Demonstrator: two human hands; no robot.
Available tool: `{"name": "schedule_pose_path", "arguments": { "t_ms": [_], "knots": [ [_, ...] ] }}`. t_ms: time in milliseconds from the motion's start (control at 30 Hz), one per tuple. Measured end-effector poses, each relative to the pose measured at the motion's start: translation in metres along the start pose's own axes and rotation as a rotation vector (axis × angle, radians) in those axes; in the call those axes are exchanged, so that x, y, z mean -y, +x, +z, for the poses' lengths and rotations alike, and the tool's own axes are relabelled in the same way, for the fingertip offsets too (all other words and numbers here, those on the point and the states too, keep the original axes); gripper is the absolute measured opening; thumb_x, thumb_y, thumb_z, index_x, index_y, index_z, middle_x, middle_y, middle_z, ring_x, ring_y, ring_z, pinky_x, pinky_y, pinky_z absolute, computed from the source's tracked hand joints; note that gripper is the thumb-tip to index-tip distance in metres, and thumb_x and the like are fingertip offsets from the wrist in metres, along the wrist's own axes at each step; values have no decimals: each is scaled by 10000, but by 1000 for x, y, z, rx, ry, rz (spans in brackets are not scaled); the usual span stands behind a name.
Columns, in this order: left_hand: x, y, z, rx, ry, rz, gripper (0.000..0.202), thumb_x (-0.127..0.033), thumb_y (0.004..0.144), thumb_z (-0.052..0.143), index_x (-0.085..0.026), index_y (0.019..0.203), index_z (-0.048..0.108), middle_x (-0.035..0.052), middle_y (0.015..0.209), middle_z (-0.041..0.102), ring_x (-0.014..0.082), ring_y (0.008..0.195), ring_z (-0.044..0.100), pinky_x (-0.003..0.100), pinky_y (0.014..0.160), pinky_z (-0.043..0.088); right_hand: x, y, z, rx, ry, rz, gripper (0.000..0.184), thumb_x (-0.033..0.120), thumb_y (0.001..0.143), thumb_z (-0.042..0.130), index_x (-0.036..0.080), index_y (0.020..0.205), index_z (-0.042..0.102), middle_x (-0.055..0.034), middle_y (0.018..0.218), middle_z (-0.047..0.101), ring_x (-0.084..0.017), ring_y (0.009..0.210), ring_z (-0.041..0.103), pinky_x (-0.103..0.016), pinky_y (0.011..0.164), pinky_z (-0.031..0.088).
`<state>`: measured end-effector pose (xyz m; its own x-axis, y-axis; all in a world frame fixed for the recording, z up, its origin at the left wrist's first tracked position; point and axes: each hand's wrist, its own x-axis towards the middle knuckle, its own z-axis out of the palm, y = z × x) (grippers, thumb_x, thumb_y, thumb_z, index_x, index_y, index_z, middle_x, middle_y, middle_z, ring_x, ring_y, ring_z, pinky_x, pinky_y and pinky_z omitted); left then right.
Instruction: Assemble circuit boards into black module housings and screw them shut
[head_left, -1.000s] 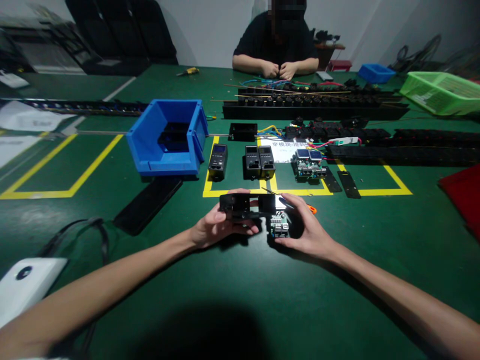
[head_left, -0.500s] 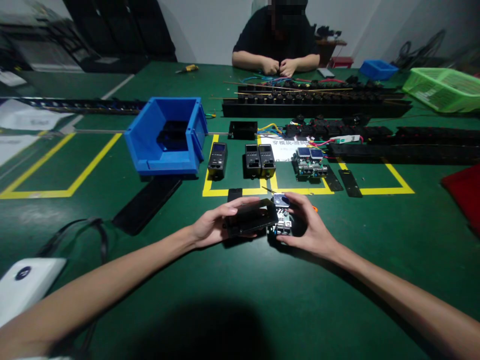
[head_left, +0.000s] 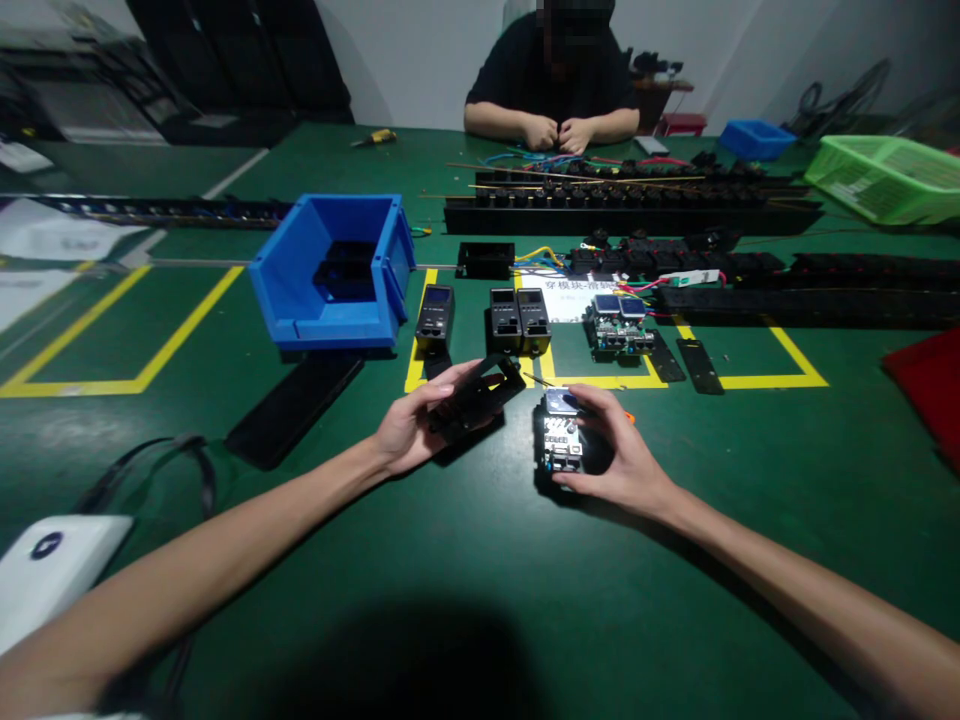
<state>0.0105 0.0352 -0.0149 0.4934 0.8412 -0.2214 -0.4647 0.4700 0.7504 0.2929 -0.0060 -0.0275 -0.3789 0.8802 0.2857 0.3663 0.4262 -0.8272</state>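
My left hand (head_left: 411,425) is closed round a black plastic housing (head_left: 480,395), hollow with cut-out openings, held tilted above the green table. Between the thumb and fingers of my right hand (head_left: 619,445) is a circuit board module (head_left: 561,435) with a small screen at its top and sockets at its lower end. A gap separates the housing from the board. Just beyond, a thin dark tool with an orange handle (head_left: 630,417) is mostly hidden behind my right hand. Assembled black modules (head_left: 435,318) stand past my left hand, and bare circuit boards (head_left: 619,328) lie past my right.
A blue bin (head_left: 330,325) holding black parts stands at left, with a black phone (head_left: 296,410) before it. Black rails (head_left: 630,215) with wires stretch across the back. A green basket (head_left: 889,180) is far right. A co-worker (head_left: 555,80) sits opposite, hands together.
My left hand has drawn the black housing left, away from the circuit board, and tilted it so its openings show. My right hand stays in place with the board.
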Motion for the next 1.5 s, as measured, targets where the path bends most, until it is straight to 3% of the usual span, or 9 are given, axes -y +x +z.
{"name": "schedule_pose_path", "arguments": {
  "t_ms": [200, 267, 400, 633, 833, 1067, 1267, 1400, 1500],
  "knots": [
    [10, -10, 8, 142, -156, -141, 592, -222, 801, 567, -156, 1385, 499, 140, 1307, 631, 283, 1180, 614, 532, 1111, 387, 1, 0, -1, 11, -60, -77, 918, 390, 646, 854, 285, 1415, 362, -128, 1399, 434, -328, 1301, 466, -489, 985, 532],
    [13, -12, 11, 107, -232, -177, 545, -179, 801, 572, -171, 1345, 534, 120, 1232, 677, 269, 1100, 655, 584, 1095, 388, 2, -1, -2, -3, -101, -122, 938, 404, 635, 857, 290, 1419, 355, -127, 1396, 438, -336, 1300, 462, -511, 993, 519],
    [18, -14, 15, -16, -302, -228, 327, -175, 884, 536, -120, 1191, 634, 117, 1040, 745, 222, 967, 703, 569, 1101, 393, 3, -2, -4, -43, -201, -216, 945, 452, 617, 853, 312, 1413, 363, -121, 1387, 448, -362, 1292, 462, -579, 1045, 448],
    [26, -16, 20, 126, -324, -351, 429, -322, 947, 478, -91, 1295, 574, 193, 1288, 636, 303, 1285, 548, 552, 1104, 372, 3, -4, 0, 2, -191, -248, 983, 449, 623, 848, 304, 1438, 318, -130, 1404, 441, -357, 1323, 442, -564, 1055, 449],
    [27, -13, 23, 92, -322, -409, 527, -477, 949, 460, -72, 1257, 597, 199, 1224, 668, 293, 1146, 649, 497, 1104, 372, 3, -2, 2, 57, -283, -364, 1016, 486, 663, 821, 292, 1485, 256, -140, 1452, 444, -349, 1337, 446, -588, 1091, 397],
    [24, -12, 26, 37, -312, -460, 513, -480, 933, 475, -85, 1234, 602, 184, 1129, 704, 321, 1053, 688, 534, 1104, 348, 5, -2, 5, 153, -387, -388, 1112, 635, 653, 770, 257, 1526, 194, -144, 1527, 386, -366, 1426, 314, -611, 1131, 342],
    [22, -12, 26, 13, -308, -450, 423, -441, 928, 495, -110, 1153, 632, 170, 1061, 721, 323, 977, 712, 521, 1006, 437, 7, -1, 3, 227, -387, -338, 948, 485, 755, 715, 244, 1531, 225, -152, 1592, 176, -374, 1458, 234, -601, 1147, 305],
    [20, -11, 26, -5, -304, -453, 366, -418, 934, 497, -125, 1091, 649, 160, 1001, 731, 312, 931, 724, 479, 918, 499, 5, 0, 2, 207, -306, -297, 838, 390, 757, 713, 279, 1492, 326, -138, 1531, 216, -366, 1418, 298, -575, 1113, 371],
    [20, -11, 26, -17, -303, -455, 370, -420, 943, 482, -125, 1082, 657, 161, 1015, 729, 302, 925, 723, 465, 889, 518, 4, 0, 1, 199, -257, -281, 857, 379, 755, 731, 277, 1495, 311, -143, 1467, 314, -347, 1370, 367, -558, 1095, 405]
  ]
}}
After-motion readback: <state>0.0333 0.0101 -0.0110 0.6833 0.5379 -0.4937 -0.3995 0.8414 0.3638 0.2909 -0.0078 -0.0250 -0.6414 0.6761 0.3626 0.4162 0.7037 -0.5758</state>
